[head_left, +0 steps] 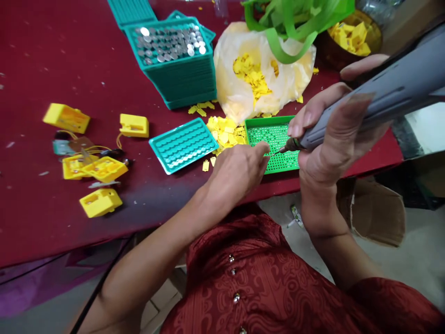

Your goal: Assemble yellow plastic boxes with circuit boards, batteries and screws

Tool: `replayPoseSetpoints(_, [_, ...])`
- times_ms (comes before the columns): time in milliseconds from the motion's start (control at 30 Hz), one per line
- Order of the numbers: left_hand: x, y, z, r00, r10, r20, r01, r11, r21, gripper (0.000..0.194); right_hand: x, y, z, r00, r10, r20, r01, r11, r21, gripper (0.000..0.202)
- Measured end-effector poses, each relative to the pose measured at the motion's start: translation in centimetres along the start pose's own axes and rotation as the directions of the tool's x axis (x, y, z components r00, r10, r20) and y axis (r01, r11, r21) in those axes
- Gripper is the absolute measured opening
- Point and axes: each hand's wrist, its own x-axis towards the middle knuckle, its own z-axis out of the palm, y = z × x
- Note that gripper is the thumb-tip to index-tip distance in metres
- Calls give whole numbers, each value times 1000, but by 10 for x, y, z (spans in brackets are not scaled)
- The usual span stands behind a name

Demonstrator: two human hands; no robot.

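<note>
My right hand (pixel 330 125) is wrapped round a grey electric screwdriver (pixel 392 83), its bit pointing down and left over a green perforated tray (pixel 273 121). My left hand (pixel 241 169) is pinched at the tray's left part, close to the bit tip; what its fingers hold is too small to make out. Small pieces dot the holes of the tray. Left of it are a heap of small yellow plates (pixel 225 132) and a teal ridged tray (pixel 184 144).
A teal tray stack (pixel 184 79) with silver discs stands behind. Yellow pieces lie on a pale bag (pixel 225 60) beside a green bag (pixel 288 51). Yellow housings (pixel 100 202) with wires lie at left. A bowl (pixel 375 35) of yellow parts is at back right, a cardboard box (pixel 378 213) below.
</note>
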Motion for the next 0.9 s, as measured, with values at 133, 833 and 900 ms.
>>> replayPoseSetpoints(133, [4,5,6,1000,-7,20,6,999,48,29,-4,-6,2,996,89,-6,-89,995,-48,46])
replayPoseSetpoints(833, [1,-16,9,961,-192,197,271,537,-799,26,3,-14,-3,990,112,-86,-118,990,-72,31])
replayPoseSetpoints(900, [-13,-18,14,915,-205,348,384,178,-906,36,-1,-35,2,981,169,-100,-175,983,-55,25])
